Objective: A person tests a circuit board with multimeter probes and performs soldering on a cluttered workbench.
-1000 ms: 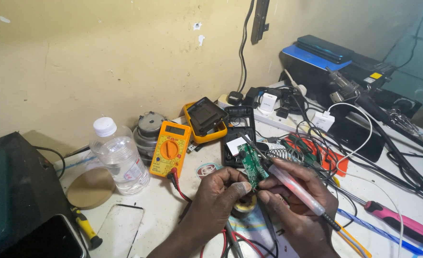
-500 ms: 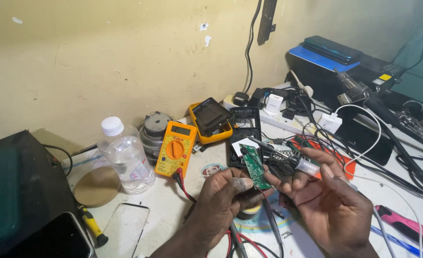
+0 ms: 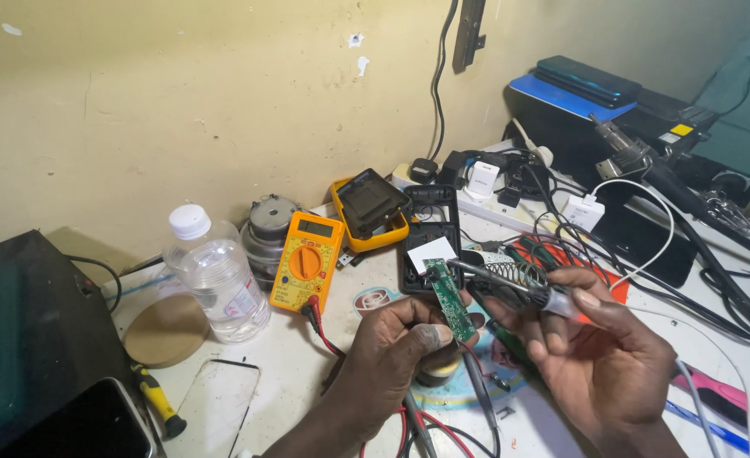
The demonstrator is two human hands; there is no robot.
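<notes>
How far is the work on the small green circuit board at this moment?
Done: the board is out of its black casing, which lies open on the bench. In hand: the left hand holds the green circuit board up; the right hand brings the soldering iron to its upper end. Left: the board is not back in the casing.

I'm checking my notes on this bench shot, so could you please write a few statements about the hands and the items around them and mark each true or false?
1. The left hand holds a narrow green circuit board between its fingertips. True.
2. The right hand holds a yellow-handled screwdriver. False: it grips a soldering iron, whose tip points at the board; the yellow-handled screwdriver lies at the lower left.
3. The clear plastic bottle stands upright with its white cap on. True.
4. The orange multimeter lies to the right of the right hand. False: it lies left of both hands, beside the bottle.
5. The circuit board lies flat on the table. False: it is held above it.
</notes>
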